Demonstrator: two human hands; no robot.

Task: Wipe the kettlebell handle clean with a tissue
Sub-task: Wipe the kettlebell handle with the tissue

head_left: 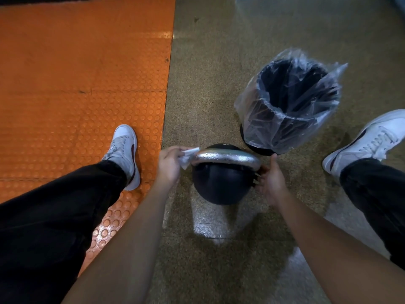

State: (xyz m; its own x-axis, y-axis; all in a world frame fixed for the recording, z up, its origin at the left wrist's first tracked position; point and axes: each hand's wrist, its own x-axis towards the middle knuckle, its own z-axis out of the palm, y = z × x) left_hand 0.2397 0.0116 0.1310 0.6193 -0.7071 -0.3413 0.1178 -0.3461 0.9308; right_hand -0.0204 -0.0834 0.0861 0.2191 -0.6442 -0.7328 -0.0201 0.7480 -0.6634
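The left hand (169, 164) pinches a white tissue (188, 155) and presses it on the left end of the kettlebell handle (226, 157). The grip of this hand is closed on the tissue, with thumb and fingers curled around it. The right hand (270, 182) is at the right side of the kettlebell (221, 185), near the place where the handle meets the body. Its fingers look mostly straight and hold nothing; whether they really touch the metal, I cannot tell.

I judge that the wiping is only at its beginning, because the tissue is at one end. To do this step well, the tissue should wrap around the bar, not only lie on top, and it should travel along the whole arc to the right end, also on the underside. The right hand should keep the ball steady, so it does not roll or tip on the floor (219, 84). The tissue is thin and may tear if it is pushed too hard.

The kettlebell stands on the speckled floor between the feet, just in front of a black bin (291, 106) lined with clear plastic. Its body is dark and round. The handle is silver and shiny, with small drops or spots on its surface.
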